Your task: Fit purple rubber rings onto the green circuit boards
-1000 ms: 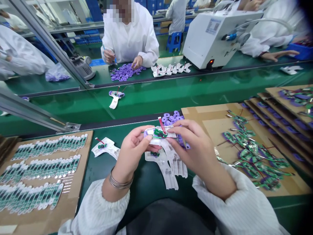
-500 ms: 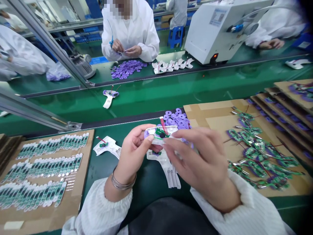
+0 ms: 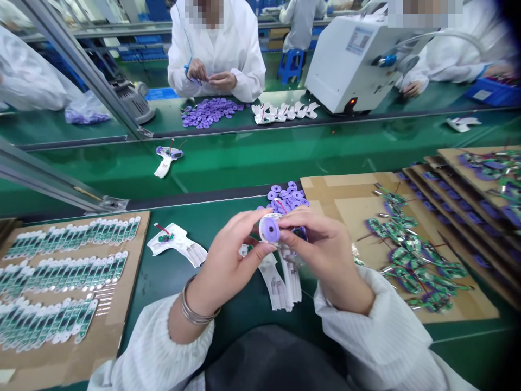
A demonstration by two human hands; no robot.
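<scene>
In the head view, your left hand [image 3: 234,247] and right hand [image 3: 321,239] both pinch the white casing [image 3: 262,227] above the desk [image 3: 222,213], toward its far edge, just turned so its purple ring [image 3: 270,231] faces you, apparently leaving that end ready to handle.

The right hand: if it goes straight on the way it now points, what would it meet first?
The piece with a purple round end, which the right hand holds at its fingertips; just past it, probably the left hand, though depth is hard to judge.
</scene>
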